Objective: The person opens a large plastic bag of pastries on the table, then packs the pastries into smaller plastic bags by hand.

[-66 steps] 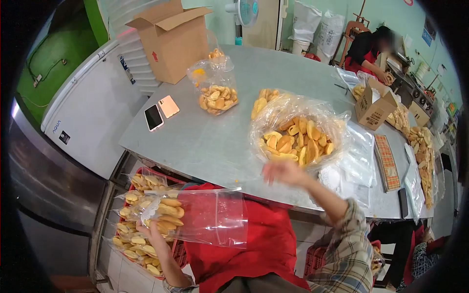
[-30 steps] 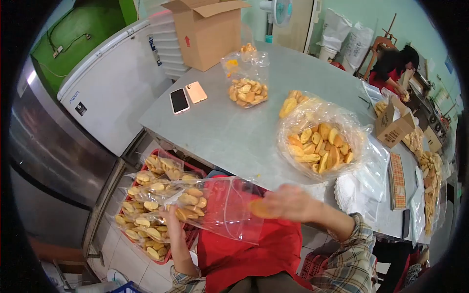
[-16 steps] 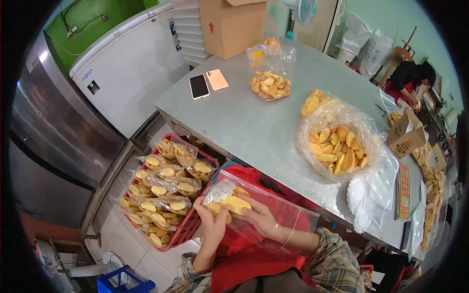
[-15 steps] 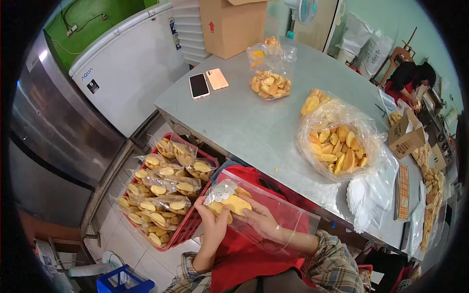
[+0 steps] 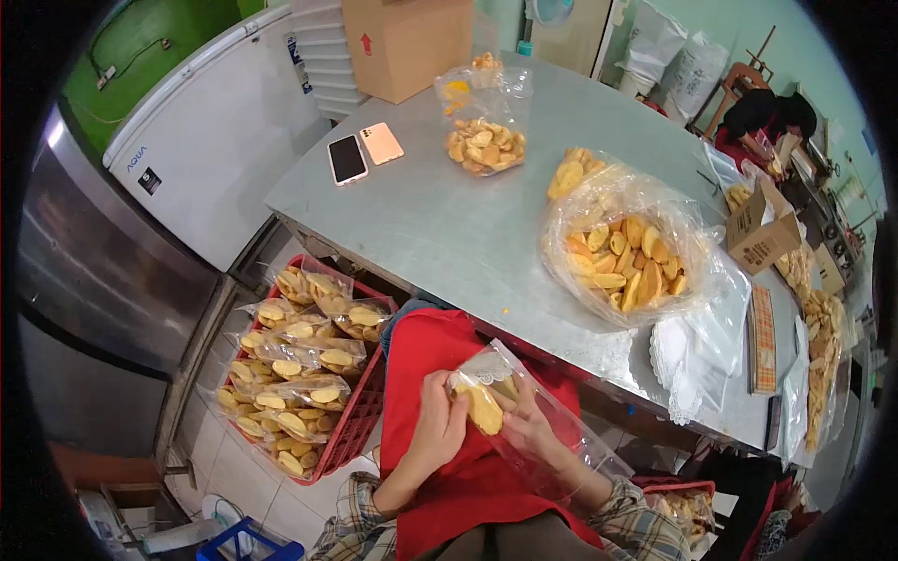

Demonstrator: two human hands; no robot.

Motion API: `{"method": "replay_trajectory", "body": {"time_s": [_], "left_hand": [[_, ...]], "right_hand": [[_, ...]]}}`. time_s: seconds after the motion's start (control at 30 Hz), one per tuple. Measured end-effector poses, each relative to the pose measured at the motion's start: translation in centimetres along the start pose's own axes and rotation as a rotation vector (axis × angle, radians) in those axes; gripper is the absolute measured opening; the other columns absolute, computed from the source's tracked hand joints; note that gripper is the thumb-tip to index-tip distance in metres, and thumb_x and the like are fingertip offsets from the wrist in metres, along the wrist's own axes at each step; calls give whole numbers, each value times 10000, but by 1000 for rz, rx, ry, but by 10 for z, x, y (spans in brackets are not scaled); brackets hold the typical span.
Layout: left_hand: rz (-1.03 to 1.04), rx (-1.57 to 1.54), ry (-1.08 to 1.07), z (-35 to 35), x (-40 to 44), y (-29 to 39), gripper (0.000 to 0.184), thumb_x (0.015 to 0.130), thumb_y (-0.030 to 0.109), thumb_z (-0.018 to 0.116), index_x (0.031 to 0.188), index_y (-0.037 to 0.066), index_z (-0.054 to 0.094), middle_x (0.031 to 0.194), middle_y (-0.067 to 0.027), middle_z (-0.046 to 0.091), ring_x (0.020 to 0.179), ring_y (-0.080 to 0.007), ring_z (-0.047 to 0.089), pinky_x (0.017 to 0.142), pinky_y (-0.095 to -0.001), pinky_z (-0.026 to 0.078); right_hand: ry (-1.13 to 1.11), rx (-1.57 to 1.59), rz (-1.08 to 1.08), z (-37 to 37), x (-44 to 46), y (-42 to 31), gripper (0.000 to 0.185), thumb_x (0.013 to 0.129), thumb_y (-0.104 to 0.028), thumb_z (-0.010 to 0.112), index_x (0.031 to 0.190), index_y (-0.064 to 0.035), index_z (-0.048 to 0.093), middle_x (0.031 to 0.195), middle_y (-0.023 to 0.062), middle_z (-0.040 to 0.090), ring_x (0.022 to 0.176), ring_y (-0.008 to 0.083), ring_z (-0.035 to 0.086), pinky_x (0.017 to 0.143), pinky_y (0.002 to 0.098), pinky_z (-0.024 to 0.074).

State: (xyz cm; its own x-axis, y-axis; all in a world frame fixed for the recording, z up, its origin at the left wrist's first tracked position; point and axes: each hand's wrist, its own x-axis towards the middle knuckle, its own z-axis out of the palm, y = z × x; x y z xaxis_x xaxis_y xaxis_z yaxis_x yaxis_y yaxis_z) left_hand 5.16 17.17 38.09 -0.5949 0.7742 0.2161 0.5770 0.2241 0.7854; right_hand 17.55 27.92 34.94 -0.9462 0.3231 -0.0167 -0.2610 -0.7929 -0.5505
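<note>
Over my lap I hold a clear plastic bag (image 5: 571, 432) containing yellow oval slices (image 5: 481, 409), which look like toasted bread, and a white lacy paper doily (image 5: 486, 369). My left hand (image 5: 440, 418) is closed on the bag's filled end, thumb against the slices. My right hand (image 5: 533, 425) appears to reach inside through the bag's long loose end, with plastic around the wrist. Its fingers are closed on the slices, partly hidden by glare. Close to my left hand stands a red crate (image 5: 360, 397) full of filled bags (image 5: 309, 393).
On the metal table (image 5: 402, 224) stand a large open bag of slices (image 5: 627, 262), a smaller bag (image 5: 485, 145), two phones (image 5: 348, 161), a stack of doilies (image 5: 673, 365) and a cardboard box (image 5: 407, 47). A co-worker (image 5: 762, 122) is at the far right.
Both hands and the bag have shifted right in the view, and the bag now tilts more steeply down to the right. My view has turned slightly, so the table appears further left.
</note>
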Motion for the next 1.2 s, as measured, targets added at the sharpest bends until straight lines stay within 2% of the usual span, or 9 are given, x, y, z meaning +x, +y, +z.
{"method": "replay_trajectory", "body": {"time_s": [0.07, 0.23, 0.37, 0.43, 0.53, 0.73, 0.93, 1.17, 1.2], "left_hand": [[-157, -368, -54, 24, -6, -2, 523, 773, 184, 602, 1113, -77, 301, 1083, -214, 335, 1022, -322, 368, 902, -386, 304], [-263, -315, -115, 52, -11, 0, 613, 744, 221, 639, 1106, -91, 256, 1053, -215, 329, 1024, -316, 364, 903, -383, 303], [-302, -307, -163, 61, -19, 4, 602, 751, 199, 626, 1106, -99, 242, 1050, -218, 331, 1031, -305, 365, 896, -378, 309], [-312, -306, -196, 67, -20, 4, 591, 754, 189, 620, 1104, -100, 241, 1052, -219, 332, 1028, -298, 370, 891, -372, 315], [-374, -403, -213, 77, -21, -2, 566, 768, 176, 609, 1104, -94, 243, 1067, -213, 334, 1020, -274, 383, 884, -357, 326], [-438, -453, -260, 82, -18, 1, 536, 787, 160, 594, 1107, -81, 237, 1089, -197, 332, 1029, -239, 384, 884, -332, 333], [-459, -493, -234, 80, -17, 3, 513, 790, 127, 586, 1112, -66, 237, 1091, -178, 335, 1028, -224, 385, 880, -317, 338], [-455, -542, -216, 82, -18, 0, 517, 791, 119, 585, 1116, -67, 228, 1088, -178, 334, 1012, -215, 386, 869, -309, 342], [-459, -545, -213, 81, -19, -1, 520, 791, 121, 586, 1116, -67, 227, 1090, -179, 332, 1011, -215, 386, 865, -308, 344]], "right_hand": [[68, -271, 8, -4, -11, -2, 876, 842, -4, 493, 1350, -279, -165, 1342, 202, 309, 1247, 244, 301, 1014, 358, 248], [88, -253, -9, -21, -32, -4, 888, 834, 43, 492, 1352, -265, -160, 1295, 180, 392, 1187, 225, 391, 982, 334, 290], [359, -275, 11, -28, -52, -4, 669, 814, 7, 542, 1368, -158, 205, 1214, 130, 489, 1039, 171, 515, 817, 297, 423], [507, -934, 21, -25, -62, -9, 492, 811, -98, 563, 1273, -146, 399, 976, 150, 614, 780, 219, 624, 648, 349, 489], [544, -1560, 116, -26, -65, -19, 445, 803, -206, 561, 1225, -126, 448, 841, 183, 625, 652, 318, 613, 550, 411, 471], [677, -1587, 106, -29, -61, -14, 370, 810, -223, 501, 1177, -181, 489, 702, 189, 597, 626, 363, 592, 587, 456, 485], [594, -1552, -275, -34, -62, -10, 265, 735, -95, 577, 1000, -105, 586, 1059, 60, 590, 851, 276, 590, 682, 356, 498], [552, -1749, -434, -31, -56, -9, 319, 747, -95, 564, 1066, -100, 557, 1041, 152, 560, 851, 306, 582, 668, 361, 500], [607, -1750, -221, -30, -56, -9, 302, 751, -115, 564, 1052, -98, 559, 1029, 152, 567, 821, 303, 591, 656, 362, 500]]}}
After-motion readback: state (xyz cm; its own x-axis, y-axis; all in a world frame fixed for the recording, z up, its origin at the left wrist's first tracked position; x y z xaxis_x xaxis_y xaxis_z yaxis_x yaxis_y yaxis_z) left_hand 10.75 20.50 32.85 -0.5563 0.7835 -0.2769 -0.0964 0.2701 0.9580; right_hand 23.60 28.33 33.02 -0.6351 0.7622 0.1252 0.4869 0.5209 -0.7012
